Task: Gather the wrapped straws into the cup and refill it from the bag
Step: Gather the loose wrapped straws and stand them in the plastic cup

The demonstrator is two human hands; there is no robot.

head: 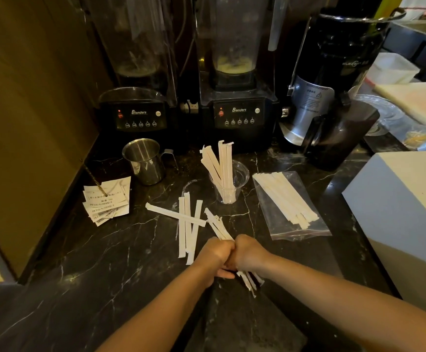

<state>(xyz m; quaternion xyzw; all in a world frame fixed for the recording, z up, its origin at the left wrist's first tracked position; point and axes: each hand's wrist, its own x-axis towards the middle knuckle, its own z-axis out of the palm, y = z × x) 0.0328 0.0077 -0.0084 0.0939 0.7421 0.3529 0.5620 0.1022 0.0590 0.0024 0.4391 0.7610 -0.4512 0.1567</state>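
A clear plastic cup (240,185) stands mid-counter with several wrapped straws upright in it. To its right lies a clear zip bag (280,227) holding more wrapped straws. Loose wrapped straws (187,224) lie scattered on the black marble counter in front of the cup. My left hand (217,252) and my right hand (248,252) are pressed together near the front, both closed around one bundle of wrapped straws (219,228) whose ends stick out above and below my fists.
A steel pitcher (144,161) stands left of the cup, with a spike of paper receipts (106,199) beside it. Two blenders (234,113) and a black grinder (334,92) line the back. A white box (405,199) sits at the right.
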